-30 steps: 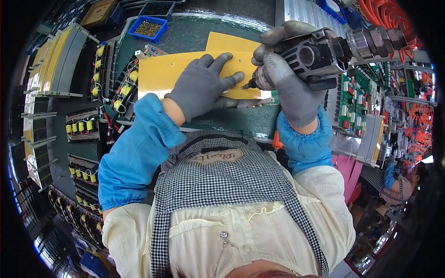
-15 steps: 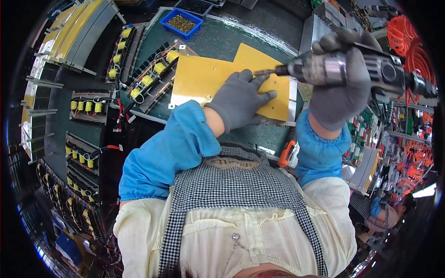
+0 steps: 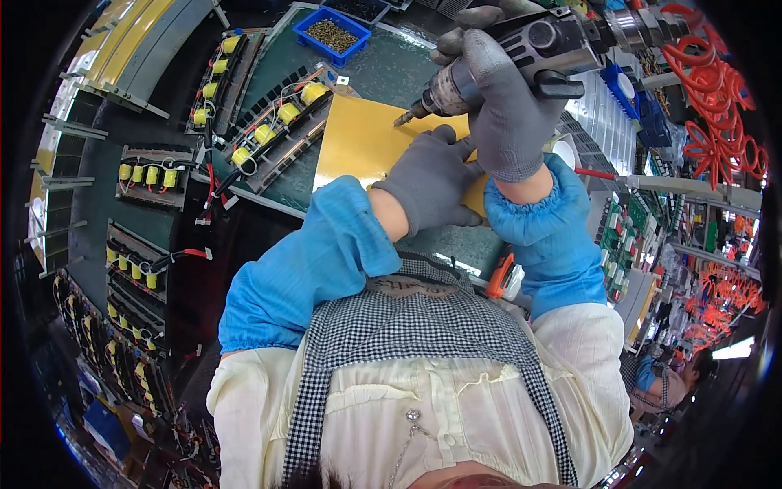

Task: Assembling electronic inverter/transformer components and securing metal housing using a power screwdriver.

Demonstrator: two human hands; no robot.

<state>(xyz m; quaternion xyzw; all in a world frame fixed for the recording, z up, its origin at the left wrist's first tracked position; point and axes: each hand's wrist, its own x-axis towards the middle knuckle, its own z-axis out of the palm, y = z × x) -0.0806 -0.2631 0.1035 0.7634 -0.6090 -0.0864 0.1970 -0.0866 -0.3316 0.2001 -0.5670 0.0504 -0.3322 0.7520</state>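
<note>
A yellow sheet panel [image 3: 350, 147] lies on the green bench in front of me. My left hand [image 3: 432, 181], in a grey glove, rests on the panel with its fingers apart. My right hand [image 3: 511, 114], gloved too, is closed around a grey and black drill [image 3: 542, 45], tilted with its chuck down to the left. The drill bit [image 3: 403, 119] meets the panel's surface beyond my left fingers; whether it has entered a hole I cannot tell. My right arm and the drill hide the panel's right part.
A blue tray of small brass-coloured screws [image 3: 331, 37] stands at the far left of the bench. Beside the panel lies a board with yellow coils [image 3: 287, 112]. An orange-handled cutter [image 3: 500, 277] is by the near edge. Red coiled hoses [image 3: 713, 106] hang at right.
My right hand has swung the drill left and away from me, and its bit has moved to the panel's far left area. My left hand stays on the panel, slightly shifted.
</note>
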